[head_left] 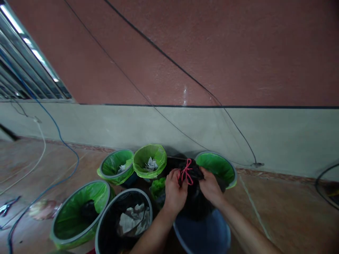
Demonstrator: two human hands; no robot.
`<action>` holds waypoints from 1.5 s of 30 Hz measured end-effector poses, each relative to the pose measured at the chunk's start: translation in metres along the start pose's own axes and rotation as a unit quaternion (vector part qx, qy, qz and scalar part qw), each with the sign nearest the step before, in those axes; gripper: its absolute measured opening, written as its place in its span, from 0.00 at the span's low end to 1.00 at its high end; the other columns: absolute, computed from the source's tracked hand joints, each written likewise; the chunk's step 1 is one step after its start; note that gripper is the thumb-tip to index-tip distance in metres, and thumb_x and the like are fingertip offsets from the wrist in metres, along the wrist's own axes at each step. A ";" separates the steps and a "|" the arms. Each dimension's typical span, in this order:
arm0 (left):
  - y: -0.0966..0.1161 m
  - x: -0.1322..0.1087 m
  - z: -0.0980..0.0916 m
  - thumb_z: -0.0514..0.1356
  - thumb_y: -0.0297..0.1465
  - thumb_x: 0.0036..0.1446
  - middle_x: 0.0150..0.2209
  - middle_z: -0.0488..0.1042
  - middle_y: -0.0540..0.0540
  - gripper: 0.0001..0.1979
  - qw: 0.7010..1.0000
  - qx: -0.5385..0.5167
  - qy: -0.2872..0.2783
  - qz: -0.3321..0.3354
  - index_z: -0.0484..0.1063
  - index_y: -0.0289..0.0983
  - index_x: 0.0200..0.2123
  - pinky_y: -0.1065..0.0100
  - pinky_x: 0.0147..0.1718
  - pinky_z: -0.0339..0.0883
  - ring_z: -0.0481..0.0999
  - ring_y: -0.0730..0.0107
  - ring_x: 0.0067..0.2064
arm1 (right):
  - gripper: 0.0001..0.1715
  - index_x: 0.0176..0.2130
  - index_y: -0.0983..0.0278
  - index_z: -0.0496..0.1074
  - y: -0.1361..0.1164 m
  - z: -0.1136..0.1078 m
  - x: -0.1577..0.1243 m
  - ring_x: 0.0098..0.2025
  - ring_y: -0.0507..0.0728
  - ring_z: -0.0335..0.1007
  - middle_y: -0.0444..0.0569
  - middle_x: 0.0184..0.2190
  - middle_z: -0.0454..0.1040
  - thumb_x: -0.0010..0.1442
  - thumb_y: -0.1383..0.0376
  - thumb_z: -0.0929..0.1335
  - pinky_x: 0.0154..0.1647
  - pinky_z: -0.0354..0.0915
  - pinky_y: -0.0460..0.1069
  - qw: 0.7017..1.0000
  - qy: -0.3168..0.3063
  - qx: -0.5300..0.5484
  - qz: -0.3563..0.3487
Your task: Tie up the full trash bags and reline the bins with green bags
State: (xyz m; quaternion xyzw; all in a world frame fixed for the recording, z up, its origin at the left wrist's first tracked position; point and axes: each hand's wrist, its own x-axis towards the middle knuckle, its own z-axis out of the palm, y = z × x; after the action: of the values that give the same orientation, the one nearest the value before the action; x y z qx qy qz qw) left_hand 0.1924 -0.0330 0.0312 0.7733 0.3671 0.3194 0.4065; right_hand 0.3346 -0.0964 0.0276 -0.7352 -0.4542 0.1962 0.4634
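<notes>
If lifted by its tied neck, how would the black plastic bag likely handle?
The black plastic bag would probably hang floppy: its film is bunched where the left hand and right hand grip it. The knotted pink drawstring likely keeps it closed.

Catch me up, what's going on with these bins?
A person is bent over a cluster of bins by a wall. The left hand and right hand both grip the gathered neck of a black bag, where a red cord is looped. The bag is over a blue bin. Beside it are green-lined bins, and a black-lined bin holding crumpled paper.
</notes>
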 end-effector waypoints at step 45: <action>-0.010 -0.011 -0.010 0.53 0.37 0.56 0.57 0.67 0.39 0.25 0.932 0.236 -0.250 -0.113 0.64 0.37 0.57 0.55 0.55 0.62 0.70 0.55 0.55 | 0.23 0.51 0.68 0.70 0.163 -0.005 -0.015 0.49 0.64 0.73 0.61 0.46 0.77 0.65 0.68 0.54 0.46 0.63 0.56 0.841 -0.224 -0.454 0.190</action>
State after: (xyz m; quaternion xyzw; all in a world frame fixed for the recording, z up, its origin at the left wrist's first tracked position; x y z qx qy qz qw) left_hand 0.1751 -0.0342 0.0248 0.8551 0.4038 -0.0285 0.3240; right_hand 0.4091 -0.1376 -0.1121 -0.8713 -0.4349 0.2116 -0.0834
